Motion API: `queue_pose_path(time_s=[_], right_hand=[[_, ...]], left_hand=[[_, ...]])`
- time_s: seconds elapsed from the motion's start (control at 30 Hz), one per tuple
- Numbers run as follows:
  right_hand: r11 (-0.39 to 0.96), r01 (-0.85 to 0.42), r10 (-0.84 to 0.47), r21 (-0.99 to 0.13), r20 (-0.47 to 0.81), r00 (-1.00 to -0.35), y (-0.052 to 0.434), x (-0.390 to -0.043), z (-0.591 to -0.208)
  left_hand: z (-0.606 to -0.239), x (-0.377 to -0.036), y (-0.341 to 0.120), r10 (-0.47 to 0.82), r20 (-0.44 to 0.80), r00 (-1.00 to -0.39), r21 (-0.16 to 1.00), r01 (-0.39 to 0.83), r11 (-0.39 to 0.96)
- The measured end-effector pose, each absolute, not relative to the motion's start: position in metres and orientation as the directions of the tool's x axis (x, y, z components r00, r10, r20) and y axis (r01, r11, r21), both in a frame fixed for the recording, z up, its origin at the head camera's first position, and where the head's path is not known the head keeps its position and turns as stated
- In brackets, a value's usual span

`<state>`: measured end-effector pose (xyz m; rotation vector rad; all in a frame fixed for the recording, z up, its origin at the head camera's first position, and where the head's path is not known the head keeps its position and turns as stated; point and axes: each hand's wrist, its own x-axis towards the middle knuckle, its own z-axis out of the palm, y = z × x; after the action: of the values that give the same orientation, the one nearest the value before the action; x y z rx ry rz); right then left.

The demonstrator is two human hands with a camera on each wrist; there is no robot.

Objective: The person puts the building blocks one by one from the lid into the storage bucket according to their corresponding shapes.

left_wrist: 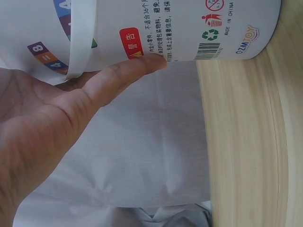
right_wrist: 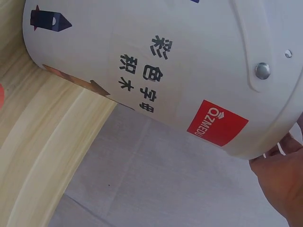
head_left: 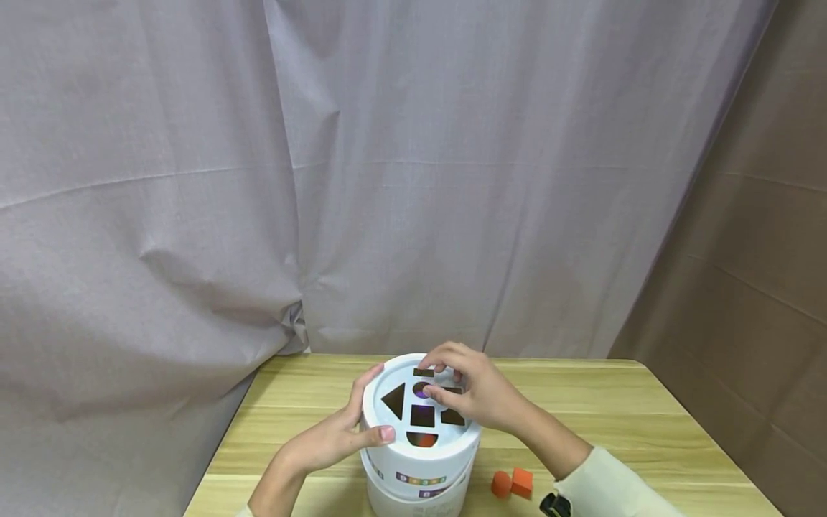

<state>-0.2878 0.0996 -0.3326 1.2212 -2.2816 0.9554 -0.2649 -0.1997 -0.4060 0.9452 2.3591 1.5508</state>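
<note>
A white toy bucket (head_left: 420, 482) stands at the table's near edge, capped by a white lid (head_left: 395, 438) with several shape holes. My left hand (head_left: 332, 436) grips the lid's left rim, thumb on the front edge and fingers round the far side. In the left wrist view, the thumb of the left hand (left_wrist: 47, 127) lies against the bucket wall (left_wrist: 189, 28). My right hand (head_left: 478, 396) curls over the lid, its fingertips pinching a purple piece (head_left: 421, 390) at the round hole. The right wrist view shows the bucket (right_wrist: 165, 71) and the edge of my right hand (right_wrist: 279, 175).
An orange cylinder (head_left: 501, 484) and an orange cube (head_left: 522, 482) lie on the wooden table (head_left: 620, 424) right of the bucket. Grey cloth (head_left: 323, 179) hangs behind the table and down its left side. A brown wall (head_left: 762, 287) stands on the right.
</note>
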Motion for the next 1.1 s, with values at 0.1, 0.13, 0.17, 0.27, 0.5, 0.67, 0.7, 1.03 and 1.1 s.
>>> queue_pose_path(time_s=[0.1, 0.13, 0.17, 0.27, 0.5, 0.67, 0.7, 1.03, 1.1], right_hand=[[0.420, -0.828, -0.559, -0.371, 0.613, -0.558, 0.103, -0.286, -0.332], [0.430, -0.826, -0.553, -0.366, 0.616, -0.561, 0.104, -0.286, -0.331], [0.440, -0.823, -0.549, -0.360, 0.618, -0.564, 0.106, -0.286, -0.330], [0.468, -0.816, -0.541, -0.338, 0.620, -0.568, 0.112, -0.285, -0.326], [0.523, -0.797, -0.528, -0.304, 0.618, -0.582, 0.132, -0.281, -0.323], [0.569, -0.766, -0.495, -0.300, 0.619, -0.610, 0.152, -0.277, -0.330], [0.578, -0.760, -0.487, -0.298, 0.621, -0.614, 0.157, -0.276, -0.331], [0.630, -0.709, -0.420, -0.316, 0.628, -0.655, 0.193, -0.268, -0.354], [0.635, -0.704, -0.416, -0.319, 0.627, -0.659, 0.199, -0.266, -0.362]], left_hand=[[-0.406, -0.265, -0.199, 0.583, 0.198, -0.788, 0.871, 0.414, 0.263], [-0.406, -0.266, -0.198, 0.583, 0.197, -0.788, 0.872, 0.413, 0.264], [-0.406, -0.266, -0.198, 0.582, 0.197, -0.789, 0.871, 0.414, 0.265], [-0.406, -0.267, -0.197, 0.579, 0.197, -0.791, 0.870, 0.414, 0.269], [-0.407, -0.267, -0.197, 0.573, 0.198, -0.795, 0.870, 0.412, 0.271], [-0.407, -0.267, -0.197, 0.573, 0.200, -0.795, 0.868, 0.414, 0.272], [-0.406, -0.267, -0.198, 0.573, 0.199, -0.795, 0.868, 0.414, 0.273], [-0.402, -0.267, -0.202, 0.581, 0.218, -0.784, 0.858, 0.438, 0.267], [-0.402, -0.267, -0.201, 0.582, 0.220, -0.783, 0.859, 0.438, 0.264]])
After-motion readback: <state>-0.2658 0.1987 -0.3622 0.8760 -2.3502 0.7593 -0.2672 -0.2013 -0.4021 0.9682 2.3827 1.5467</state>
